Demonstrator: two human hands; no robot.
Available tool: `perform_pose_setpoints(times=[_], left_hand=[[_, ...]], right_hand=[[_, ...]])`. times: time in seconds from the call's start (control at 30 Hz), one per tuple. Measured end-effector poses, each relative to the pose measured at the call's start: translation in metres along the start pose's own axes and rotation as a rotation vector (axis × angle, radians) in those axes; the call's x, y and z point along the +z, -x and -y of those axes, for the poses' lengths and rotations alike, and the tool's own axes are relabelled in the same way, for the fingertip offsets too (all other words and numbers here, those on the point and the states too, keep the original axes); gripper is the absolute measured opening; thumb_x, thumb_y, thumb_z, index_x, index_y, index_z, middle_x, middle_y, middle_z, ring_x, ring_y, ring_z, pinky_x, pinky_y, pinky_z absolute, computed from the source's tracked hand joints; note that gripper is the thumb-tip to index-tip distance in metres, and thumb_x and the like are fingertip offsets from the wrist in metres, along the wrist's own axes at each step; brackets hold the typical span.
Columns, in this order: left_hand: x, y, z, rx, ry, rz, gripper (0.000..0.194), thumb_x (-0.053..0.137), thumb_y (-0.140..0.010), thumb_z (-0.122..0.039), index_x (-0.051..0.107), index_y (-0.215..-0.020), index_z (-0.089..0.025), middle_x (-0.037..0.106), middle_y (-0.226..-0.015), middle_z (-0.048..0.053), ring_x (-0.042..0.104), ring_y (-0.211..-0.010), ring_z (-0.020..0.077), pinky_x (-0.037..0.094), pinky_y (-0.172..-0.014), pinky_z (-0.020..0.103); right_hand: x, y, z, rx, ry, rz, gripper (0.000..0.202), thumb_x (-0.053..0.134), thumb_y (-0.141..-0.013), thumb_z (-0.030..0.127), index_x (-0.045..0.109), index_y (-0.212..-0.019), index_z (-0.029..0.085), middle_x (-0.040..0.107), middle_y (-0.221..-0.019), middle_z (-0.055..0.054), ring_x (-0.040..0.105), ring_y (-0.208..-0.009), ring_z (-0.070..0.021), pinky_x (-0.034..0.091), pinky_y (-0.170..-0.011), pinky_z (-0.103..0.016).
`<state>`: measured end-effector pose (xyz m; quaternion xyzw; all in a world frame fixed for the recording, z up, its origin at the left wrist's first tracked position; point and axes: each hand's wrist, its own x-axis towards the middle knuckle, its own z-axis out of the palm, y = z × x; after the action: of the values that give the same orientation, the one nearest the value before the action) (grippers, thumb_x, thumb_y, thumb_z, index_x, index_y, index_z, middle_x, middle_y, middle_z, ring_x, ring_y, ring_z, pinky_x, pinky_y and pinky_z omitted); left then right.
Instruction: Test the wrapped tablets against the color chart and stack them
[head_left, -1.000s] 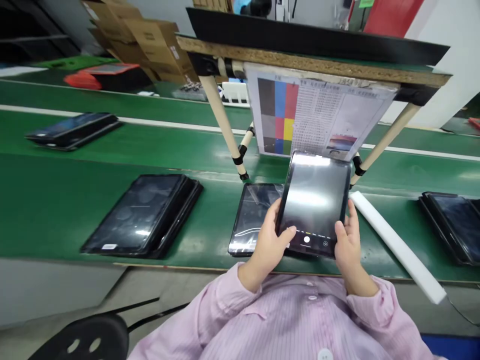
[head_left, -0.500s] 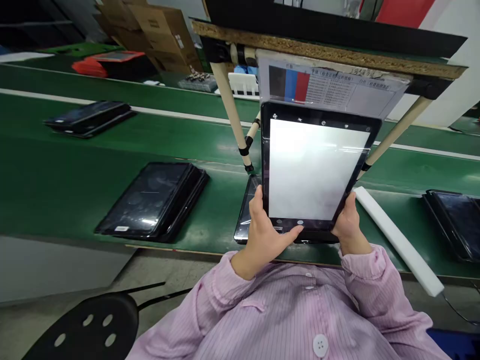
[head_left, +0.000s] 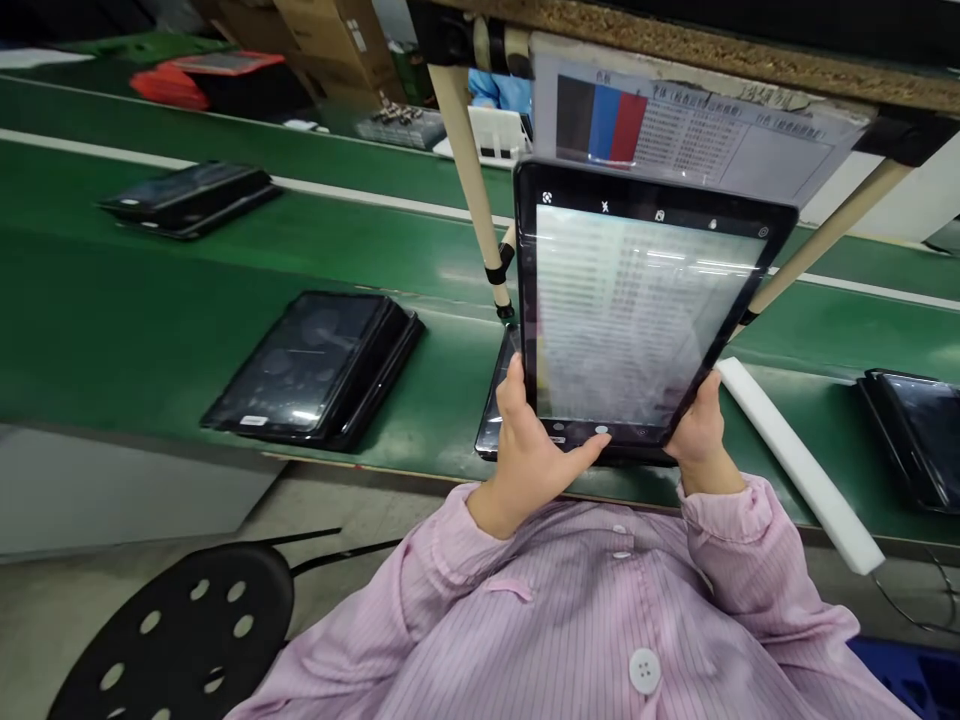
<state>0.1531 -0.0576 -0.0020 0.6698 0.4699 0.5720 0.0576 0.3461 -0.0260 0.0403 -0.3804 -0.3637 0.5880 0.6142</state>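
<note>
Both my hands hold up a black tablet (head_left: 645,310) by its lower corners, its screen tilted toward me. The screen shows blurred lines of text between rows of camera icons. My left hand (head_left: 529,450) grips the lower left edge, its thumb stretched across the bottom bezel by a round on-screen button. My right hand (head_left: 701,425) is wrapped round the lower right edge; its other fingers are hidden behind. Just beyond the tablet hangs a printed sheet (head_left: 697,130) with grey, blue and red blocks and small text. Another tablet (head_left: 491,400) lies partly hidden underneath.
Stacked tablets (head_left: 307,365) lie to the left on the green bench (head_left: 112,330), with more tablets (head_left: 180,195) farther back and a stack (head_left: 919,430) at right. A white light bar (head_left: 802,465) slants over the front edge. Frame posts (head_left: 469,180) flank the sheet. A black stool (head_left: 180,630) stands lower left.
The tablet's screen has gone from a blank white picture to blurred text lines. The tablet looks larger and nearer the sheet in view; the camera view has shifted slightly. Both hands keep their grip.
</note>
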Motion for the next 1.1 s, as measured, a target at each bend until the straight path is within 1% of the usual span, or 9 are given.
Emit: perform_pose_setpoints(times=[0.17,0.33,0.47,0.63,0.73,0.83,1.0,1.1], left_hand=[[-0.007,0.004,0.001,0.024,-0.014,0.007,0.135,0.093,-0.077,-0.051,0.001,-0.174,-0.028,0.026,-0.171,0.023,0.035,-0.16,0.0426,0.04,-0.126,0.059],[-0.011,0.008,0.001,0.006,-0.01,-0.001,0.133,0.091,-0.078,-0.053,0.003,-0.173,-0.027,0.027,-0.171,0.023,0.033,-0.161,0.0425,0.038,-0.127,0.059],[-0.014,0.01,0.001,-0.027,-0.004,-0.006,0.135,0.092,-0.075,-0.058,0.005,-0.172,-0.026,0.026,-0.172,0.023,0.031,-0.162,0.044,0.035,-0.129,0.062],[-0.017,0.012,0.003,-0.005,0.031,-0.009,0.134,0.092,-0.075,-0.059,0.005,-0.172,-0.028,0.023,-0.173,0.022,0.027,-0.164,0.0452,0.03,-0.13,0.065],[-0.019,0.012,0.005,-0.007,0.054,-0.007,0.135,0.091,-0.074,-0.061,0.004,-0.172,-0.027,0.022,-0.174,0.022,0.027,-0.164,0.0452,0.031,-0.13,0.065],[-0.022,0.012,0.008,-0.003,0.096,0.01,0.136,0.092,-0.073,-0.062,0.005,-0.172,-0.028,0.02,-0.176,0.022,0.027,-0.164,0.0458,0.03,-0.131,0.065],[-0.026,0.012,0.013,-0.05,0.06,0.027,0.148,0.099,-0.063,-0.061,0.004,-0.171,-0.028,0.018,-0.176,0.023,0.025,-0.165,0.0464,0.032,-0.13,0.067],[-0.027,0.014,0.014,-0.042,0.047,0.021,0.145,0.096,-0.065,-0.063,0.003,-0.17,-0.028,0.019,-0.176,0.023,0.023,-0.166,0.0455,0.032,-0.13,0.066]], right_hand=[[0.007,0.005,0.0,-0.03,0.028,0.002,0.071,0.071,-0.067,0.097,0.078,-0.099,0.033,0.078,-0.134,-0.002,0.042,-0.162,-0.031,0.047,-0.13,-0.053],[0.012,0.012,0.0,-0.036,0.096,-0.03,0.075,0.068,-0.066,0.099,0.077,-0.105,0.036,0.074,-0.143,0.001,0.038,-0.164,-0.031,0.049,-0.129,-0.053],[0.013,0.017,-0.002,-0.053,0.173,-0.064,0.078,0.058,-0.071,0.101,0.075,-0.112,0.036,0.07,-0.15,0.001,0.038,-0.164,-0.0321,0.052,-0.126,-0.057],[0.015,0.02,-0.002,-0.074,0.21,-0.085,0.082,0.056,-0.073,0.102,0.074,-0.118,0.035,0.069,-0.151,0.001,0.039,-0.163,-0.0326,0.053,-0.125,-0.056],[0.017,0.022,0.0,-0.068,0.222,-0.072,0.086,0.055,-0.072,0.103,0.075,-0.122,0.035,0.069,-0.15,0.0,0.041,-0.162,-0.0334,0.053,-0.124,-0.056],[0.019,0.025,-0.001,-0.09,0.211,-0.059,0.085,0.056,-0.073,0.102,0.075,-0.125,0.037,0.067,-0.152,0.001,0.04,-0.162,-0.0332,0.054,-0.124,-0.057],[0.019,0.028,-0.008,-0.117,0.24,-0.091,0.08,0.05,-0.079,0.099,0.072,-0.129,0.04,0.062,-0.159,0.005,0.036,-0.164,-0.032,0.052,-0.125,-0.057],[0.019,0.029,-0.01,-0.118,0.267,-0.103,0.084,0.046,-0.079,0.1,0.069,-0.135,0.041,0.061,-0.159,0.006,0.032,-0.166,-0.0322,0.051,-0.126,-0.058]])
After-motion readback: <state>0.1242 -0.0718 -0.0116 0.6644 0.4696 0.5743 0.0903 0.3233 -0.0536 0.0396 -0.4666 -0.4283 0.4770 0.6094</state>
